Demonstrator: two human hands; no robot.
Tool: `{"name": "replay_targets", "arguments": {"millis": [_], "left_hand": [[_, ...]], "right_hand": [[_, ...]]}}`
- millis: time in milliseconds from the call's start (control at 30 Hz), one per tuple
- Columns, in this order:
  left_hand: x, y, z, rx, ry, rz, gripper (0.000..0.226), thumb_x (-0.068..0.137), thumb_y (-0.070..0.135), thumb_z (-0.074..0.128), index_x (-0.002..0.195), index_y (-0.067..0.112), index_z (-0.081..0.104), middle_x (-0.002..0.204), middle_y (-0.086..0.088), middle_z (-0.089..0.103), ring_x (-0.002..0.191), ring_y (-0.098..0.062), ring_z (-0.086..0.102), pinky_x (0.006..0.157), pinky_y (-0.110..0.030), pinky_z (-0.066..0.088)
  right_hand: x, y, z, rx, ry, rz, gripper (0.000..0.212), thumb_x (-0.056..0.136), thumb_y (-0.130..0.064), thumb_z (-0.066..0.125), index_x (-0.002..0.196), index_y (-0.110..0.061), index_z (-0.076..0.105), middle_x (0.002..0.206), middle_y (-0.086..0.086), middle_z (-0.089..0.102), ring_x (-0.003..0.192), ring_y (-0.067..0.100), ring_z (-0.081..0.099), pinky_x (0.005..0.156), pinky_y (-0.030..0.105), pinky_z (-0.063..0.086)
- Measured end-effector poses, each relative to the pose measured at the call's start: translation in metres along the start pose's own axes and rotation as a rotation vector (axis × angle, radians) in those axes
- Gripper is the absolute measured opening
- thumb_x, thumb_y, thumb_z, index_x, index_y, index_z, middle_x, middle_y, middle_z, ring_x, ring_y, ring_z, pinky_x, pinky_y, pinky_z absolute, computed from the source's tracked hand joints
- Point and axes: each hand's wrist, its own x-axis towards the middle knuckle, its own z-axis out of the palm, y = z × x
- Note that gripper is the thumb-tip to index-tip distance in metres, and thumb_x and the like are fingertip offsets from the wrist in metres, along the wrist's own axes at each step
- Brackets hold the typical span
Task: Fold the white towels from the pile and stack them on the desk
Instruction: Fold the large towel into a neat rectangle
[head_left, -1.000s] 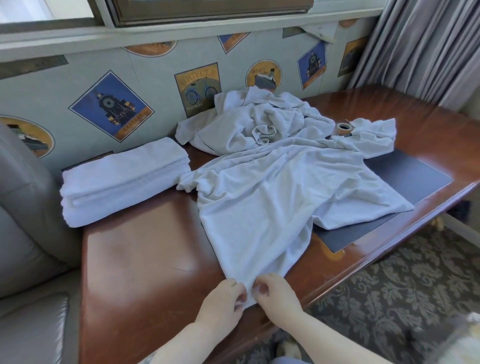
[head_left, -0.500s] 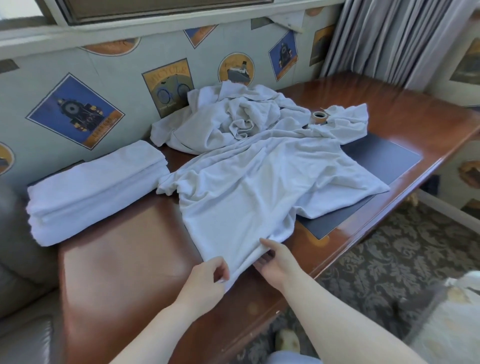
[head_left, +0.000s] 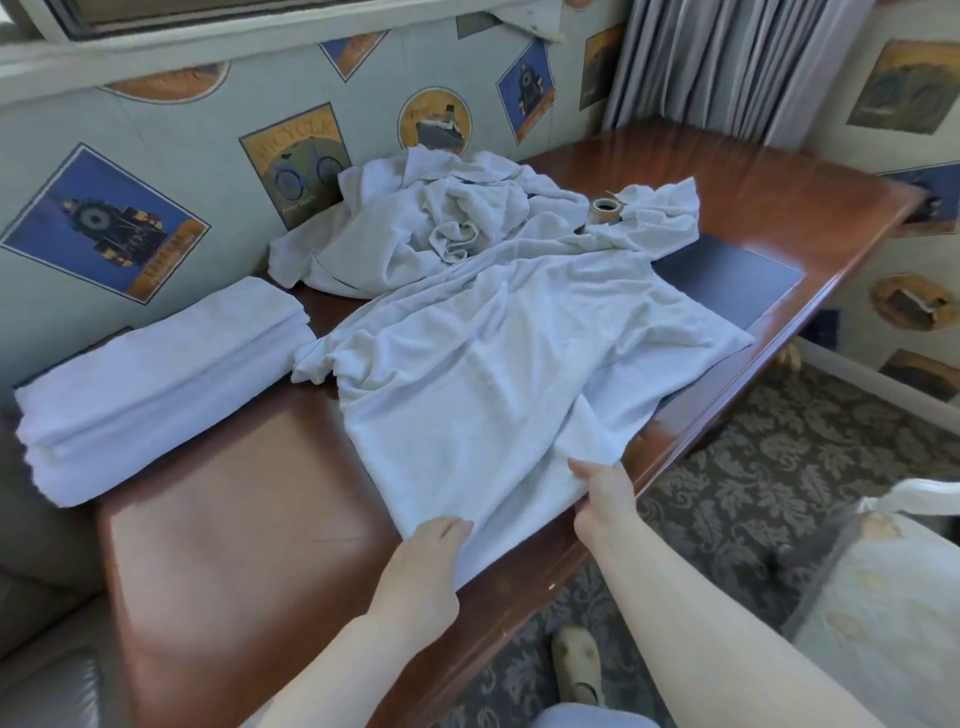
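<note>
At the desk's (head_left: 234, 571) near edge you are gripping the spread towel (head_left: 493, 374): your left hand (head_left: 421, 566) is pinching its near corner at 6 o'clock, your right hand (head_left: 605, 499) is clamping the hem toward 4 o'clock. Its cloth is running toward 12, reaching the pile (head_left: 431, 218); the folded stack (head_left: 156, 379) is lying at 9.
</note>
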Motion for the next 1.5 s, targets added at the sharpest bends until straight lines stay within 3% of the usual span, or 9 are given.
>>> {"name": "replay_targets", "arguments": {"millis": [300,400,533,667,767,900,1033,1167,1500], "left_hand": [[-0.016,-0.001,0.031,0.192,-0.038,0.086,0.079,0.094,-0.004,0.035,0.157,0.023,-0.003,0.164,0.008,-0.009,0.15,-0.012,-0.011,0.119,-0.029,-0.007],[-0.02,-0.006,0.035,0.227,-0.042,0.083,0.077,0.096,0.0,0.036,0.157,0.022,-0.007,0.163,0.006,-0.014,0.15,-0.015,-0.014,0.119,-0.029,-0.007],[-0.025,-0.008,0.033,0.261,-0.075,0.078,0.081,0.094,-0.002,0.037,0.156,0.022,-0.008,0.163,0.006,-0.016,0.15,-0.016,-0.015,0.121,-0.03,-0.004],[-0.022,0.004,0.015,0.307,-0.151,0.0,0.072,0.094,0.002,0.04,0.156,0.019,0.009,0.165,0.003,-0.001,0.151,-0.022,0.002,0.121,-0.037,0.015],[-0.007,0.035,-0.004,0.397,-0.23,-0.097,0.041,0.095,0.022,0.041,0.134,0.013,0.047,0.137,-0.006,0.046,0.125,-0.028,0.047,0.089,-0.034,0.04],[0.034,0.069,-0.021,0.343,-0.157,-0.112,0.034,0.099,0.032,0.036,0.111,0.014,0.062,0.111,-0.007,0.062,0.101,-0.026,0.062,0.074,-0.03,0.039],[0.078,0.096,-0.014,0.237,0.019,0.076,0.036,0.099,0.024,0.037,0.133,0.018,0.048,0.132,-0.002,0.05,0.118,-0.024,0.051,0.094,-0.034,0.042],[0.124,0.124,0.01,0.235,0.077,0.097,0.056,0.101,0.027,0.036,0.154,0.022,0.02,0.163,0.0,0.01,0.151,-0.022,0.007,0.12,-0.039,0.015],[0.221,0.183,0.039,0.331,-0.133,-0.137,0.081,0.095,0.067,0.03,0.151,0.037,-0.019,0.153,0.002,-0.042,0.141,-0.026,-0.038,0.116,-0.058,-0.012]], "right_hand": [[-0.005,0.029,-0.015,-0.467,0.51,-0.196,0.027,0.09,-0.011,0.062,0.117,-0.008,0.063,0.093,-0.001,0.059,0.084,0.021,0.057,0.078,0.032,0.049],[-0.009,0.029,-0.019,-0.607,0.495,-0.284,0.032,0.09,-0.011,0.061,0.122,-0.01,0.058,0.081,-0.006,0.053,0.072,0.013,0.05,0.072,0.029,0.039],[-0.015,0.033,-0.026,-0.789,0.424,-0.28,0.043,0.088,-0.002,0.052,0.129,-0.014,0.045,0.106,0.004,0.054,0.074,0.015,0.051,0.057,0.028,0.037],[-0.024,0.029,-0.033,-1.19,0.363,-0.45,0.05,0.089,-0.007,0.05,0.136,-0.022,0.044,0.131,0.004,0.044,0.107,0.022,0.049,0.074,0.032,0.046],[-0.025,0.023,-0.032,-1.677,0.148,-0.561,0.044,0.099,-0.025,0.04,0.142,-0.025,0.043,0.146,-0.001,0.038,0.134,0.019,0.033,0.108,0.037,0.031],[-0.016,-0.001,-0.03,-1.583,0.175,-0.676,0.037,0.097,-0.023,0.043,0.133,-0.024,0.053,0.136,-0.006,0.05,0.128,0.017,0.04,0.104,0.034,0.03],[0.019,-0.043,-0.033,-1.604,0.102,-0.652,0.044,0.099,-0.022,0.043,0.142,-0.022,0.043,0.152,-0.002,0.036,0.14,0.017,0.029,0.112,0.035,0.026],[0.07,-0.091,-0.045,-1.81,0.024,-0.536,0.053,0.105,-0.032,0.032,0.155,-0.022,0.019,0.164,0.004,0.005,0.15,0.02,0.005,0.121,0.038,0.012],[0.207,-0.204,-0.058,-1.993,-0.079,-0.381,0.063,0.103,-0.05,0.026,0.156,-0.032,-0.002,0.163,0.012,-0.014,0.149,0.032,-0.012,0.121,0.047,0.003]]}}
